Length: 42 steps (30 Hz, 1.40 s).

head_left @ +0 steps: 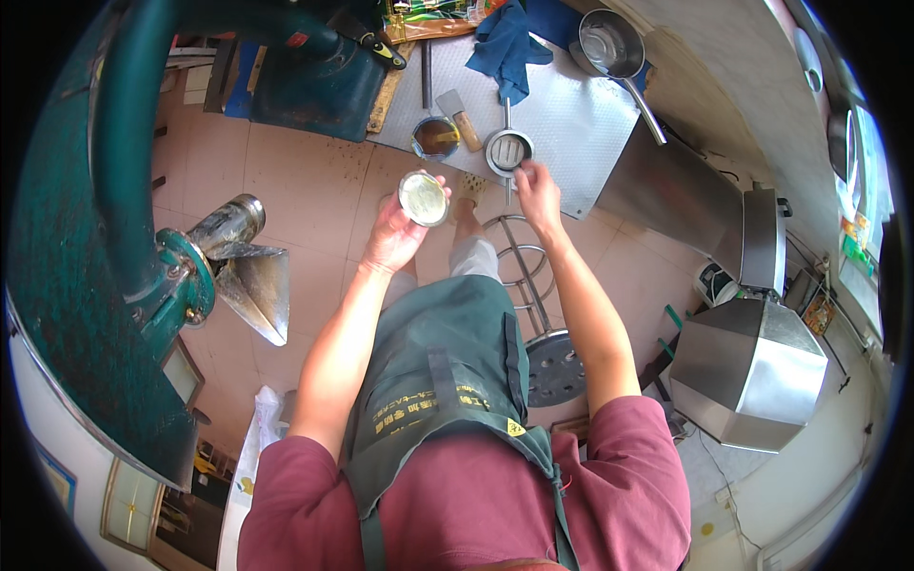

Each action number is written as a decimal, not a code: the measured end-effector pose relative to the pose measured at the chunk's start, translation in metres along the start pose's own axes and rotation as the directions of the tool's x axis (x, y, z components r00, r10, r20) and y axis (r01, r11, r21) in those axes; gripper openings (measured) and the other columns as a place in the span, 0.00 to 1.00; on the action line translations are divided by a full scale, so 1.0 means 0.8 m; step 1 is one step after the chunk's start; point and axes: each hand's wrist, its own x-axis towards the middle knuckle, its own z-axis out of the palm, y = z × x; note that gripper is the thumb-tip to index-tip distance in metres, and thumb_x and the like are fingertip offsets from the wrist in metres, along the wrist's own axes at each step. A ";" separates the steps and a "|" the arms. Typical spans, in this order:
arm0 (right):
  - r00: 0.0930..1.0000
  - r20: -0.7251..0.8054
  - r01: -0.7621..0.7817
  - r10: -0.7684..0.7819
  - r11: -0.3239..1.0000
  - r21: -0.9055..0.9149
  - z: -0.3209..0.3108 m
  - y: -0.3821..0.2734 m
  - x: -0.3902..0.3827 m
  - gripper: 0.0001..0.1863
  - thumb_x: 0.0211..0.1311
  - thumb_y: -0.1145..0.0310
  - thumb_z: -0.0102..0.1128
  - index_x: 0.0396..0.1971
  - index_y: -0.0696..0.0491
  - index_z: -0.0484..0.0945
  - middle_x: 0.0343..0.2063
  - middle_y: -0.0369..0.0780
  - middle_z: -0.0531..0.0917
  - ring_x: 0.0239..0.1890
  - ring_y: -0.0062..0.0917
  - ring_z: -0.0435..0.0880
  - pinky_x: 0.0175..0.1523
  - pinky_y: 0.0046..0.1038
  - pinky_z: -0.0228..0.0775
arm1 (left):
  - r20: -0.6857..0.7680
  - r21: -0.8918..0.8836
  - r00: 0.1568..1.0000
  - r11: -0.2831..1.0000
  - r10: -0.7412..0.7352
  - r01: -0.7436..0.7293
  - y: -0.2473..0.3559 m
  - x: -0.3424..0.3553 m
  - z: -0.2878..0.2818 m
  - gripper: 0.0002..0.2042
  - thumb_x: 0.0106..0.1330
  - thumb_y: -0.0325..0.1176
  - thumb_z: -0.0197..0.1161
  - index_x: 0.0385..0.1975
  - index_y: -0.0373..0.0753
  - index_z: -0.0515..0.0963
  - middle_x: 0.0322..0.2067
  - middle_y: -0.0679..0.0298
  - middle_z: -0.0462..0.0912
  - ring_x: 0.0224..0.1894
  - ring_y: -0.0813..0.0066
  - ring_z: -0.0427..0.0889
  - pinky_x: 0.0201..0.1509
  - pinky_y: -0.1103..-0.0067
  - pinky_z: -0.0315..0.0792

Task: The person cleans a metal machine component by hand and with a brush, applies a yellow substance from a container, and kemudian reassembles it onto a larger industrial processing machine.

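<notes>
Two bare hands reach out past the dark green apron (428,347), held well apart from each other. Nearer the body, the left hand (392,238) is turned up with its fingers clasped around a small round container (423,198), its open side showing something pale and yellowish. A little farther out, the right hand (539,198) has its fingers bent together by the rim of a small round metal pan (506,150) with slots across its inside; from here I can't tell whether they touch it. That pan sits at the near edge of the metal-topped table (576,119). Left of it lies a scraper with a wooden handle (466,131), just beside a round bowl (435,138) of something brown. Beyond, a crumpled blue cloth (509,52) lies on the tabletop, and at the far right corner is a long-handled saucepan (609,46).
</notes>
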 end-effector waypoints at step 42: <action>0.996 -0.038 0.081 -0.076 0.987 0.140 -0.085 -0.060 -0.189 0.18 0.71 0.60 0.52 0.38 0.61 0.81 0.33 0.58 0.84 0.39 0.56 0.84 0.45 0.49 0.75 | 0.478 0.772 0.876 -0.447 -0.059 -0.451 -0.055 0.056 0.241 0.42 0.47 0.33 0.79 0.67 0.40 0.69 0.62 0.52 0.71 0.64 0.50 0.70 0.70 0.61 0.66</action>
